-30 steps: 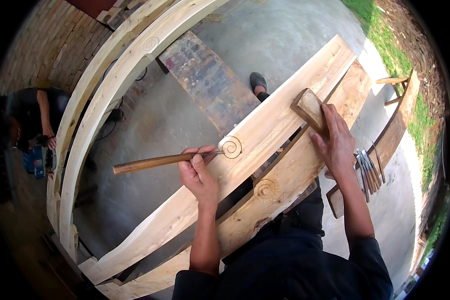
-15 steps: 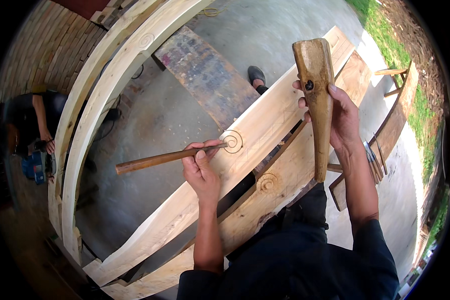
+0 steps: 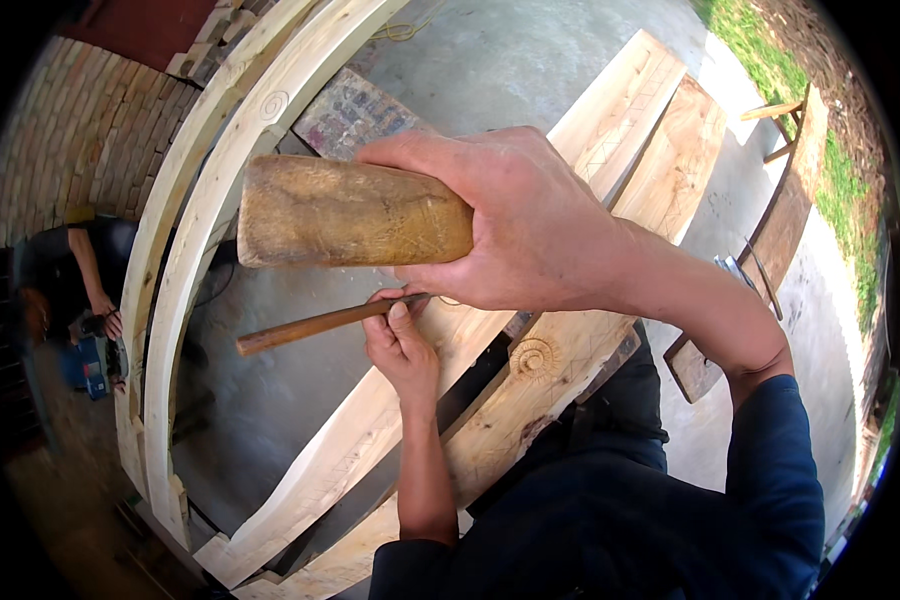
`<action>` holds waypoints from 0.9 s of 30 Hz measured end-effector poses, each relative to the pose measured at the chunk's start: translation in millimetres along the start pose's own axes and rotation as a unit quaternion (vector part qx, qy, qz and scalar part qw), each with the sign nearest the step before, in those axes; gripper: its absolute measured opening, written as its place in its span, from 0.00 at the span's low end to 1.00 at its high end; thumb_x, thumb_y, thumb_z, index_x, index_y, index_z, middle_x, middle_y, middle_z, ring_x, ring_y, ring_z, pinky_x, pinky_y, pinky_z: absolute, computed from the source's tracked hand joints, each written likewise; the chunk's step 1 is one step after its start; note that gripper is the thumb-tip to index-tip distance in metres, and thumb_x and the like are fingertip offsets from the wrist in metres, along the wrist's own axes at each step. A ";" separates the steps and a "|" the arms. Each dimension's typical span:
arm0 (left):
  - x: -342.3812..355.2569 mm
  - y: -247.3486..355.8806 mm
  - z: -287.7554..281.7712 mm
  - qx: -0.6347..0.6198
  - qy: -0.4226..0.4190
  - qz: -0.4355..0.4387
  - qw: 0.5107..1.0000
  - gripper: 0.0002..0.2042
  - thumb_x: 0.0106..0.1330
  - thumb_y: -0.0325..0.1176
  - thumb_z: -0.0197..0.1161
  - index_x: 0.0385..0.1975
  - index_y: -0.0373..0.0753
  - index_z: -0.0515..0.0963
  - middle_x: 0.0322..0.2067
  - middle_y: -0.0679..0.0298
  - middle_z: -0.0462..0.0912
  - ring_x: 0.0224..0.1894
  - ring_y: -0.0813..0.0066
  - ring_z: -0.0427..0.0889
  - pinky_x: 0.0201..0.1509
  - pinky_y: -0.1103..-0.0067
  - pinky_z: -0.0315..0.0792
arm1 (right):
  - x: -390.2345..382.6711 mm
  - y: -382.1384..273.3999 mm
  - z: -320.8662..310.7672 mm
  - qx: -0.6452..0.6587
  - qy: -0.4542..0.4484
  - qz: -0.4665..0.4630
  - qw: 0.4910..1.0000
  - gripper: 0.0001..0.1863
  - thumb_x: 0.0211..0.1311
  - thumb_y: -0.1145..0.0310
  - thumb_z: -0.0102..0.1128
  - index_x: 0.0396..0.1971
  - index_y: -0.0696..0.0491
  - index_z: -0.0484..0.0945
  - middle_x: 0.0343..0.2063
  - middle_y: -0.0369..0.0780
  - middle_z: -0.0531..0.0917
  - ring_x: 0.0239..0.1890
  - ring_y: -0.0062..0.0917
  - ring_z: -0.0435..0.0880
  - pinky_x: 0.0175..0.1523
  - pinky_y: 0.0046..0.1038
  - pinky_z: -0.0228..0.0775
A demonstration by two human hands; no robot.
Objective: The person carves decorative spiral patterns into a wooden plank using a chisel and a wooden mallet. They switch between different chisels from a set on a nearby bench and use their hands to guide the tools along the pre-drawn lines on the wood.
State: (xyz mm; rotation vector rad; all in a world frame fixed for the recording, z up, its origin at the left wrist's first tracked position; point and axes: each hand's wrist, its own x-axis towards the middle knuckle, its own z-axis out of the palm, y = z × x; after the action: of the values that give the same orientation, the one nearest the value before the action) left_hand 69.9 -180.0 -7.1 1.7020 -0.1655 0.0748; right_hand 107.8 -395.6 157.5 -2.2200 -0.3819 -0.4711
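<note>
My left hand (image 3: 407,350) is closed around the metal end of a wooden-handled carving chisel (image 3: 300,329), its handle pointing left. The chisel's tip meets a long pale timber (image 3: 370,425), where only a sliver of a spiral shows; my right hand hides the rest. My right hand (image 3: 530,225) grips a worn wooden mallet (image 3: 355,215) in front of and above the chisel, with the mallet's thick block to the left. Whether mallet and chisel touch, I cannot tell. Beside the first timber lies a second one (image 3: 580,345) bearing a carved spiral rosette (image 3: 535,357).
Two curved beams (image 3: 205,225) arch along the left. Past them a person (image 3: 95,265) holds a blue power tool (image 3: 90,365). A stained board (image 3: 355,110) lies beyond my hands. A narrow bench (image 3: 770,240) at right carries several carving tools (image 3: 760,275).
My right hand has swung left with the mallet, turning it from upright to sideways above the chisel. My left hand and the chisel stay almost where they were.
</note>
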 end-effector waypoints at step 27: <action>-26.8 -37.4 31.6 0.210 0.107 0.053 0.970 0.19 0.70 0.38 0.76 0.54 0.32 0.83 0.47 0.56 0.90 0.44 0.62 0.87 0.52 0.63 0.78 | 39.2 -62.8 -1.1 -0.183 0.064 -0.227 0.954 0.13 0.58 0.63 0.75 0.40 0.53 0.89 0.33 0.37 0.90 0.41 0.33 0.92 0.44 0.38 0.83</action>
State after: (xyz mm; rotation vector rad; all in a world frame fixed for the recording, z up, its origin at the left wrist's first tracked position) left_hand 47.8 -204.6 -51.9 2.0915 -0.0819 0.3962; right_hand 116.0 -352.9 217.5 -2.4352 -0.7977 -0.9947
